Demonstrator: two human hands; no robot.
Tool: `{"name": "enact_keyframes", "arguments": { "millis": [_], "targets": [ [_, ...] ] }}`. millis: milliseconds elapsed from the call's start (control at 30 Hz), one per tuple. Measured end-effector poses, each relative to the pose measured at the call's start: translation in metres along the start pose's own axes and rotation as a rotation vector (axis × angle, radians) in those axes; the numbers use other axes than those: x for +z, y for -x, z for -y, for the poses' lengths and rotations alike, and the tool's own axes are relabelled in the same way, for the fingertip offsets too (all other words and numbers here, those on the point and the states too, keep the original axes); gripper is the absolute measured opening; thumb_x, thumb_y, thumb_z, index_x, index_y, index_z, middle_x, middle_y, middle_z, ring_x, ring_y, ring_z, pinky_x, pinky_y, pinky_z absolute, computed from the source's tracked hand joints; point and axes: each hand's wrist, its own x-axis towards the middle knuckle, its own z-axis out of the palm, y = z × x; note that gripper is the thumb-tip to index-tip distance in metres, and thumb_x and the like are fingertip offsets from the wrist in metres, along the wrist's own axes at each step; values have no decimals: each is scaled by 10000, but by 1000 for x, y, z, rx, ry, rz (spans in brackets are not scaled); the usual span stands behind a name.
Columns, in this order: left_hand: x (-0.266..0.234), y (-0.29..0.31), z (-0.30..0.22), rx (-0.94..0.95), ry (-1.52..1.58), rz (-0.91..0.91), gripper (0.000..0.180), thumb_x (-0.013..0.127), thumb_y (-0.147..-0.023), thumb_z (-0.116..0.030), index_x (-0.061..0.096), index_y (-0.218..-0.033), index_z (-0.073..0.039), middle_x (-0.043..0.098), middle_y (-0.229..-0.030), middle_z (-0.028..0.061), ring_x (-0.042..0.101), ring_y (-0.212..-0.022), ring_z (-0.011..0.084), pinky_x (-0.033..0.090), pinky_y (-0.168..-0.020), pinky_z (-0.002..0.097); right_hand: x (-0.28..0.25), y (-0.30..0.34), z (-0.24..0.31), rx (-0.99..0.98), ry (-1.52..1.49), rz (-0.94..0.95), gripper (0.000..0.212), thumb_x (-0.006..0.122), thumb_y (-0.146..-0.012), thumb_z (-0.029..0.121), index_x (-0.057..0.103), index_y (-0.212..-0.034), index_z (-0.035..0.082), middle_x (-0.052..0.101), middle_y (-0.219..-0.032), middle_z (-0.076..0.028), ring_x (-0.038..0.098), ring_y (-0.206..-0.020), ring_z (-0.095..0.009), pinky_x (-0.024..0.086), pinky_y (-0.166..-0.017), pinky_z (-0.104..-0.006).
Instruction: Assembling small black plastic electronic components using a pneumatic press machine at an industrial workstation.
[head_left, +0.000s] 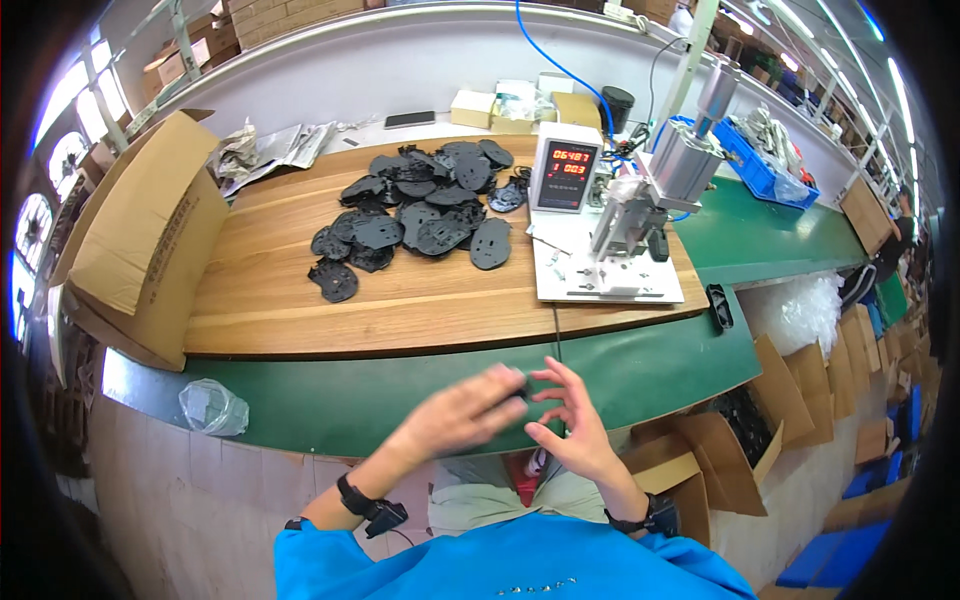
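Note:
My left hand (465,408) is over the green bench edge, smeared by motion. Its fingers curl around a small dark piece (522,390), mostly hidden, whose kind I cannot make out. Facing it, my right hand (575,425) has its fingers spread and slightly bent, with nothing gripped. Beyond the hands, a heap of flat black plastic shells (415,215) covers the middle of the wooden board (440,315). To the right stands a bench press (640,215) with a metal cylinder and a white base plate. A counter box (567,168) with red digits adjoins it.
An open cardboard box (140,235) stands at the left of the board. A transparent plastic bag (213,407) lies on the green bench (330,405). One black part (719,306) rests at the right edge. Cartons (730,450) stand below right; a blue crate (770,165) is behind.

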Motion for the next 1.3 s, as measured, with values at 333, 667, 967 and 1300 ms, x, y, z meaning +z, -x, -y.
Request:
{"name": "enact_keyframes", "arguments": {
  "millis": [333, 667, 967, 1300],
  "targets": [
    [-61, 51, 118, -628, -322, -184, 741, 722, -982, -247, 364, -1562, 47, 320, -1680, 255, 267, -1571, 476, 234, -1295, 531, -37, -3, -7, 92, 28, -233, 279, 763, -963, 36, 697, -1233, 6, 713, -955, -32, 649, -781, -62, 511, -670, -216],
    [-51, 89, 129, -939, -555, 98, 404, 671, -972, -207, 637, -1312, 9, 509, -1421, 250, 296, -1548, 445, 156, -1301, 618, -125, -61, -3, -421, 689, -508, 352, 719, -868, -53, 754, -1204, 46, 714, -1178, -151, 693, -1088, -350, 552, -961, -407],
    [-20, 31, 57, -703, -411, 122, 450, 759, -843, -124, 675, -1278, -48, 571, -1232, 212, 535, -1233, 395, 368, -1178, 547, -162, -116, -52, -524, 1013, -427, 442, 763, -775, -38, 761, -1197, 96, 712, -1188, -63, 637, -1177, -309, 490, -1027, -446],
    [24, -33, 93, -400, -66, 107, 451, 802, -861, -231, 708, -1270, -65, 649, -1355, 118, 557, -1265, 350, 430, -1093, 490, -173, -117, -31, -474, 1248, -277, 404, 768, -729, -21, 763, -1109, 114, 753, -1134, -39, 692, -1056, -266, 459, -1009, -428]
  ]
}}
